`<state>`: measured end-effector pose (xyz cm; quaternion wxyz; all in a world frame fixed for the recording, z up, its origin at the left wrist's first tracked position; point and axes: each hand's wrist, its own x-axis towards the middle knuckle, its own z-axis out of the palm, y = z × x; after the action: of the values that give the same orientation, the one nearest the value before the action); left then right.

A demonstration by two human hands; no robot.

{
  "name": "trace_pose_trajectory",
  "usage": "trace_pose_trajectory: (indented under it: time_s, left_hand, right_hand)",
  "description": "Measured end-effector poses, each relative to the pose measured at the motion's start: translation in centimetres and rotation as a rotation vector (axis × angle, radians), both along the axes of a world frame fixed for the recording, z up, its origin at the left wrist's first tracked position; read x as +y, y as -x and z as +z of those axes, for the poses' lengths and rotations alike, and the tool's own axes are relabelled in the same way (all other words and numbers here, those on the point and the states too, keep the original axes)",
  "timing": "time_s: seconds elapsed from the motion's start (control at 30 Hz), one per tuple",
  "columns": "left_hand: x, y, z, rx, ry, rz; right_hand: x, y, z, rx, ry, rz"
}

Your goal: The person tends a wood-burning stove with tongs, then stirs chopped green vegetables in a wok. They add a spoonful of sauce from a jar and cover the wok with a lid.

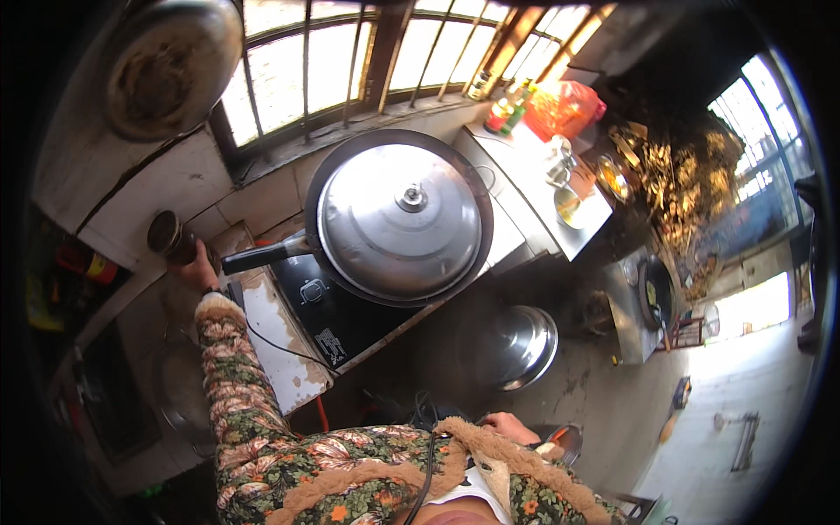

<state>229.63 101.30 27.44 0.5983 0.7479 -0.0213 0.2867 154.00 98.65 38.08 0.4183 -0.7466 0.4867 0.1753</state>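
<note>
At the left, my left hand [195, 268] is wrapped around a dark jar [164, 231] with a rounded lid or top; its contents cannot be made out. Just right of that hand lies the black handle [254, 257] of a large wok [482, 262]. A domed metal lid [400, 243] with a small knob covers the wok, which sits over a black cooktop [354, 321]. Low in the view, my right hand [510, 428] is close to my body, its fingers partly hidden. A metal bowl [572, 449] with something orange in it is beside this hand.
Bottles [505, 115], a red plastic bag [561, 108] and a bowl [567, 202] stand on the white counter [485, 147] by the barred window. Another shiny lid [535, 348] is below the cooktop. A black cord [282, 349] crosses the worn ledge [275, 328]. A large metal basin [174, 65] hangs upper left.
</note>
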Motion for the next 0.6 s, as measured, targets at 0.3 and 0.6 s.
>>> trace_pose_trajectory:
  time_s: [0.3, 0.6]
  left_hand:
    - [1.2, 11.0, 5.0, -0.069, 0.644, -0.403]
    - [7.1, 22.4, 9.1, 0.036, 0.252, -0.455]
  right_hand:
    - [-1.2, 0.6, -2.9, -0.056, 0.015, -0.088]
    - [-1.9, 4.4, -4.3, -0.196, 0.137, 0.018]
